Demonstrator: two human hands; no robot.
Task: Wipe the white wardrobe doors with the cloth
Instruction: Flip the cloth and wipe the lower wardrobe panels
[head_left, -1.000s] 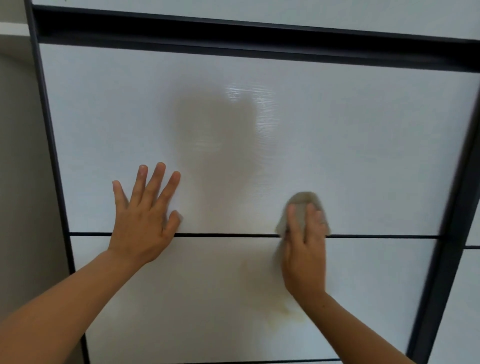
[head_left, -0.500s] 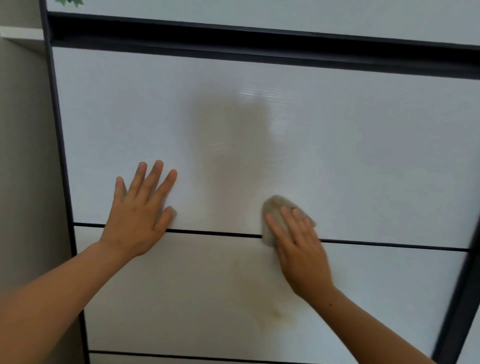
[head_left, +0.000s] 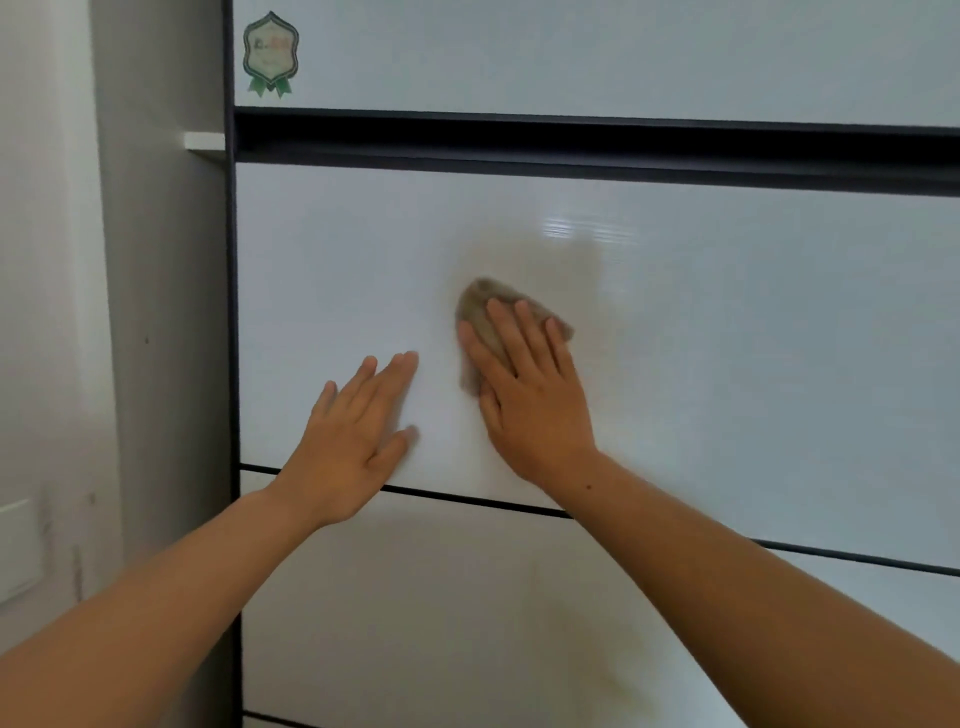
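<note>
Both hands lie on one white wardrobe door (head_left: 753, 338). The right hand (head_left: 530, 395), fingers straight, presses a single brownish cloth (head_left: 480, 304) flat against it. The left hand (head_left: 353, 441) rests spread and flat just beside it, holding nothing. One green-ribboned sticker (head_left: 270, 54) sits on the upper panel (head_left: 623, 57)

A pale wall (head_left: 47, 312) at the far left carries a white rectangular switch plate (head_left: 18, 545), beside a grey upright panel (head_left: 161, 338) with a small white ledge (head_left: 203, 140), near a green-and-gold crest-shaped sticker (head_left: 270, 54).
</note>
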